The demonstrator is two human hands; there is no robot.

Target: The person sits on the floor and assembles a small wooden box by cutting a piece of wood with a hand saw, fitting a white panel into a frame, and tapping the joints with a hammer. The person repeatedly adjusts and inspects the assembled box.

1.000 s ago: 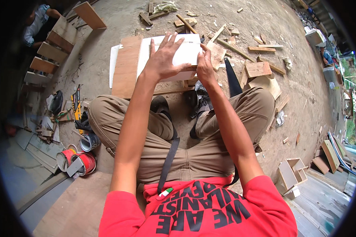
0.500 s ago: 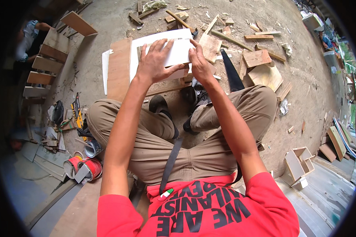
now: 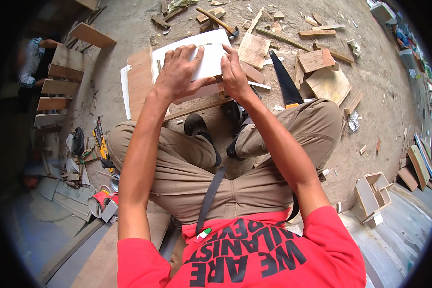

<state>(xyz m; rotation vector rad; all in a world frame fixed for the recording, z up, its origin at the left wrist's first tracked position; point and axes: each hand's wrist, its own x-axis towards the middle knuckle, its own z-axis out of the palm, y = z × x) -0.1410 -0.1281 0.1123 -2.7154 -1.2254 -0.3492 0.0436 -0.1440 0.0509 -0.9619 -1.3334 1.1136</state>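
L hand [image 3: 175,76] less splayed, orange saw handle [image 3: 292,105] now vis.

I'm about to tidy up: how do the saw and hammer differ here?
The saw has a broad, tapering dark blade; the hammer has a slim wooden shaft. The saw looks larger than the hammer. The right knee hides part of the saw; the hammer lies farther off, unhidden. Both lie among wood scraps, untouched.

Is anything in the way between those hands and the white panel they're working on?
Nothing visible: the left hand is on the white panel and the right hand is at its right edge. The hammer lies beyond, the saw to the right, both clear of the hands.
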